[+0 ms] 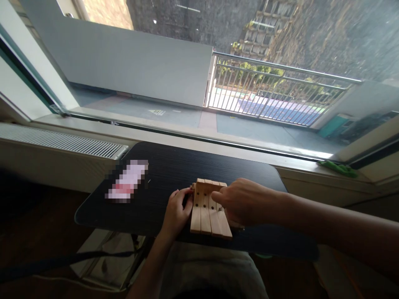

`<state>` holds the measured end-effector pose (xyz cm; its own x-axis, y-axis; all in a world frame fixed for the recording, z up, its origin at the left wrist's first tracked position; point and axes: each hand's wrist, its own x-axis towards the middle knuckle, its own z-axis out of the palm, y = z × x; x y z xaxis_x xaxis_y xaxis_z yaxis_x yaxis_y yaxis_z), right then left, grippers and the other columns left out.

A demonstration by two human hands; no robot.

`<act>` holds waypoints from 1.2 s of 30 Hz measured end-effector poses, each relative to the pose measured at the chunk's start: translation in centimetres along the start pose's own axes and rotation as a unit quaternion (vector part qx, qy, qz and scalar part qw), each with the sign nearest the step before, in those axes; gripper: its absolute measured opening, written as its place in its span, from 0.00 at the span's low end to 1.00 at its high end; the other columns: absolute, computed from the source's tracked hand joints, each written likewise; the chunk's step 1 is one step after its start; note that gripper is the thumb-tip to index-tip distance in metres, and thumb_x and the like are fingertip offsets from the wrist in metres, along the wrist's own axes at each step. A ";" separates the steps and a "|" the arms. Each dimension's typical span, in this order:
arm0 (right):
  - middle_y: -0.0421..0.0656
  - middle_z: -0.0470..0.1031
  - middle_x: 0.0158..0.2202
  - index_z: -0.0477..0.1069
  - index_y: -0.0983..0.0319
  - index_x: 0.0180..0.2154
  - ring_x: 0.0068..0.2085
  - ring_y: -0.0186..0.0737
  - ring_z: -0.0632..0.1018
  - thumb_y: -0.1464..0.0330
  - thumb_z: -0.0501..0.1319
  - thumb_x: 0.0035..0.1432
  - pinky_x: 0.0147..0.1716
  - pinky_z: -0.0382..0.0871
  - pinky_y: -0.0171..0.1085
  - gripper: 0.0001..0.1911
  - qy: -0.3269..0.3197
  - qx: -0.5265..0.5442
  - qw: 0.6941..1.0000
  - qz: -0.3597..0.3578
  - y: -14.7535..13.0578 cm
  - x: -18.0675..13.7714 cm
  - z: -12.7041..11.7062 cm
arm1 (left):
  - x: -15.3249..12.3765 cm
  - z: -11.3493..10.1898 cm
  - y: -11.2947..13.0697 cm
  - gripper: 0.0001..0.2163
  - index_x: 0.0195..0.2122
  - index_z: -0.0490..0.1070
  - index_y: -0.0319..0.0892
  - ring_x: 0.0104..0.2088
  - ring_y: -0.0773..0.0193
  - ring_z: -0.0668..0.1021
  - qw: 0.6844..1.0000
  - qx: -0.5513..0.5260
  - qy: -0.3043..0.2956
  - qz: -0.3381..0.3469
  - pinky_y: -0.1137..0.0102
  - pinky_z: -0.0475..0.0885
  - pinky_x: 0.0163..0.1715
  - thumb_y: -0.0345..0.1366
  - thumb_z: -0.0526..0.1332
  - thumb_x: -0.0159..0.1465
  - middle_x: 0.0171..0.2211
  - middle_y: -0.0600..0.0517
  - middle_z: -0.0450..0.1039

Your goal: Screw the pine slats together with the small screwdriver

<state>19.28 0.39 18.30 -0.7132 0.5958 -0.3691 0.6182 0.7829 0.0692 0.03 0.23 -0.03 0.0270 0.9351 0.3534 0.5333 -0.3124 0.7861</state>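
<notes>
Your left hand [176, 211] is curled against the left edge of the wooden slat block [208, 209], fingers pinching its upper-left corner — thumb on the near side, as far as the view shows. Your right hand [246, 202] lies over the block's right half, index finger stretched out and pressing on the top face near the row of small holes; whether the other fingers grip anything under the palm I cannot tell. The block sits flat near the front edge of the dark table [174, 166], right in front of you, slats running away from you. Judgement: keep the left hand braced so the block doesn't skid toward the table edge, and press straight down with the fingertip — not sideways, since the slats look loosely joined. A blurred pink-and-white item [127, 181] lies well apart to the left; a green cloth [338, 168] sits on the window sill.
</notes>
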 end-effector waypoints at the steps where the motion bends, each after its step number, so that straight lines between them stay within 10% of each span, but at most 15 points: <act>1: 0.45 0.77 0.30 0.69 0.61 0.42 0.27 0.42 0.75 0.73 0.57 0.56 0.23 0.52 0.39 0.10 -0.001 0.001 1.000 0.000 0.0 0.0 0.0 | 0.0 0.0 0.0 0.10 0.42 0.74 0.44 0.46 0.54 0.79 1.000 0.000 0.001 -0.002 0.52 0.66 0.58 0.34 0.55 0.63 0.44 0.47 0.80; 36: 0.45 0.77 0.32 0.70 0.56 0.42 0.29 0.42 0.74 0.71 0.54 0.62 0.27 0.57 0.40 0.09 -0.025 0.113 0.991 0.071 0.7 -1.1 -0.4 | 0.0 0.1 -0.1 0.10 0.42 0.74 0.43 0.46 0.53 0.79 1.000 0.002 0.000 -0.008 0.52 0.68 0.55 0.35 0.56 0.63 0.43 0.46 0.79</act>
<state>20.36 0.34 19.15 -0.5997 0.6837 -0.4159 0.7736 0.6283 -0.0825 0.04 0.29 -0.10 0.0181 0.9397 0.3415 0.5364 -0.2973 0.7899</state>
